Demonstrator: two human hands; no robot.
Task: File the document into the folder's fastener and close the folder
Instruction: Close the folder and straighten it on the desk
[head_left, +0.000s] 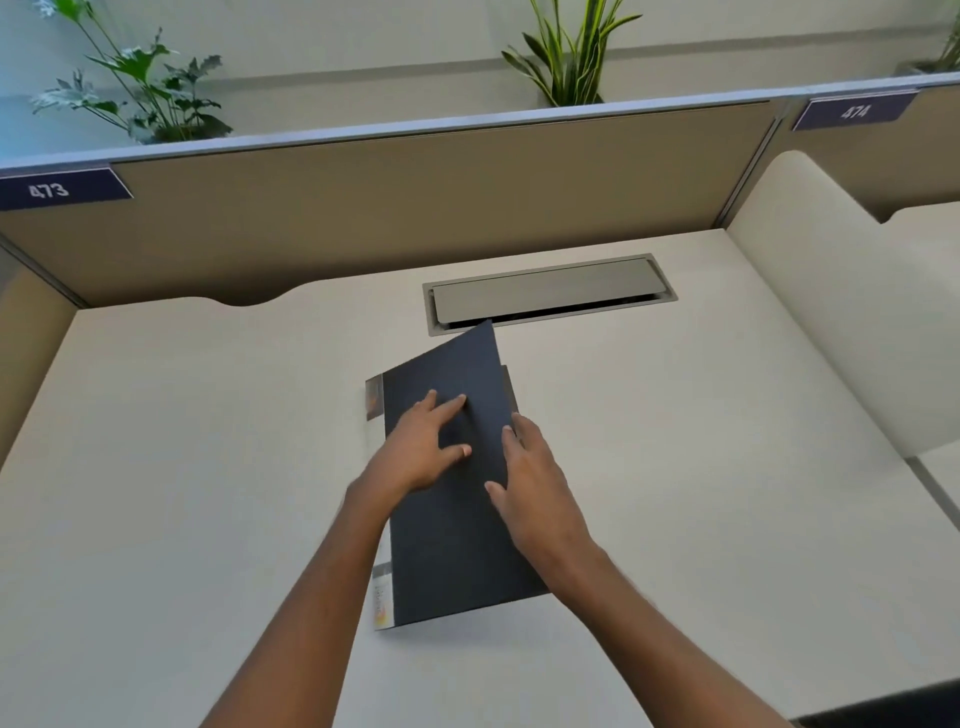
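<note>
Beige desk (208, 467). A dark folder (452, 545) is pressed by the flat left grip (421, 447), its 3 o'clock edge by the flat right grip (535, 483).

Left hand (423, 447) and right hand (535, 488) lie flat, fingers straight.

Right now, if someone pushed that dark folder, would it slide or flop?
It would probably slide easily: the folder lies on a smooth desk. It looks fairly stiff, since its lifted far corner shows no sag. It is likely light, being thin.
</note>
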